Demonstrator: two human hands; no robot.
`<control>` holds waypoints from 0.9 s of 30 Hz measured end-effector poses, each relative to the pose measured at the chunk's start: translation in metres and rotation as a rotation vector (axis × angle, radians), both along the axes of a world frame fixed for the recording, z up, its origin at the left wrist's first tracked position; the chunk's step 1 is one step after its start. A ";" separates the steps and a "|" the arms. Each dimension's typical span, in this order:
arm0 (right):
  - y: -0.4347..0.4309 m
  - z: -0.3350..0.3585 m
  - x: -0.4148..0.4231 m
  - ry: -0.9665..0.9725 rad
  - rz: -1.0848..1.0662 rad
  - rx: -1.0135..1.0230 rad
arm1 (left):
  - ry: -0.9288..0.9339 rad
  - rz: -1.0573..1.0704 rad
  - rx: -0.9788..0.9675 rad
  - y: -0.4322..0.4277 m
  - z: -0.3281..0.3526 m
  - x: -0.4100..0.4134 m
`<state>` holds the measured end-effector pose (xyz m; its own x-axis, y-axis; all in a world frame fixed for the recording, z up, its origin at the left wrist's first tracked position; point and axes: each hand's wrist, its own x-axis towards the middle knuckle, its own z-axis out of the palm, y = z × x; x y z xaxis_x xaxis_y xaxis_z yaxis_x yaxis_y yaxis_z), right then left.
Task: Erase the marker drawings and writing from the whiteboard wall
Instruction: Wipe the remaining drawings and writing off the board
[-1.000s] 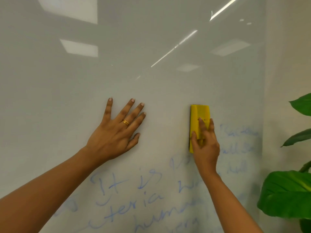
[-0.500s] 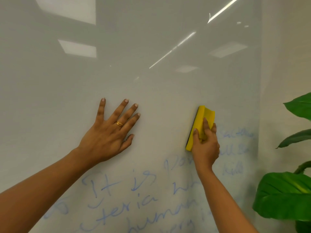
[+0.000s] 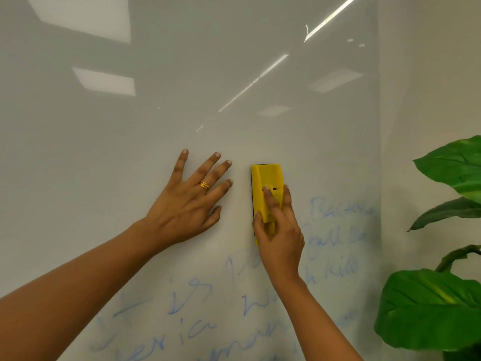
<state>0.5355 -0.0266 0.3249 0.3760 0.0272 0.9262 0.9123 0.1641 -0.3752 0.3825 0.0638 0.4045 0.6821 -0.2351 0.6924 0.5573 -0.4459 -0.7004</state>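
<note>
Eraser has swept left, upright again, just beside the left hand, whose fingers lie spread on the whiteboard. Right hand pinches it; writing to the right and below remains.

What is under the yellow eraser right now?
The yellow eraser lies flat against the whiteboard wall, gripped by the right hand. Only its dark pad edge shows; whether any blue writing lies beneath it is hidden.
</note>
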 end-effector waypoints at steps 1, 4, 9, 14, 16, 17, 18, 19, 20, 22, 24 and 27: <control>-0.001 0.000 0.007 0.007 -0.004 0.008 | 0.010 -0.008 0.006 -0.002 0.003 0.010; -0.004 0.001 0.033 0.047 -0.029 0.046 | 0.038 -0.039 0.024 -0.009 0.007 0.042; -0.011 0.005 0.083 0.119 -0.045 0.072 | 0.058 -0.094 0.009 -0.018 0.002 0.088; -0.021 0.008 0.132 0.249 -0.049 0.052 | 0.095 -0.093 0.007 -0.021 0.001 0.118; -0.025 0.009 0.152 0.293 -0.049 0.059 | 0.108 -0.086 -0.004 -0.021 0.001 0.128; -0.027 0.010 0.162 0.316 -0.047 0.061 | 0.110 -0.080 -0.008 -0.021 0.001 0.131; -0.029 0.011 0.172 0.337 -0.047 0.060 | 0.110 -0.071 -0.009 -0.020 0.000 0.134; -0.031 0.011 0.183 0.353 -0.054 0.055 | 0.107 -0.061 -0.005 -0.018 -0.001 0.136; -0.033 0.012 0.193 0.365 -0.064 0.050 | 0.104 -0.054 -0.001 -0.017 -0.001 0.137; -0.037 0.012 0.210 0.392 -0.068 0.055 | 0.100 -0.052 0.012 -0.016 -0.002 0.138; -0.039 0.013 0.218 0.426 -0.063 0.063 | 0.098 -0.052 0.026 -0.016 -0.002 0.137; -0.038 0.016 0.215 0.481 -0.080 0.049 | 0.103 -0.036 0.037 -0.017 -0.002 0.137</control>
<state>0.7510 -0.0645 0.3408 0.7606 -0.0584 0.6466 0.6480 0.1281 -0.7508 0.5195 0.0469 0.4024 0.7399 -0.2849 0.6095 0.4656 -0.4370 -0.7695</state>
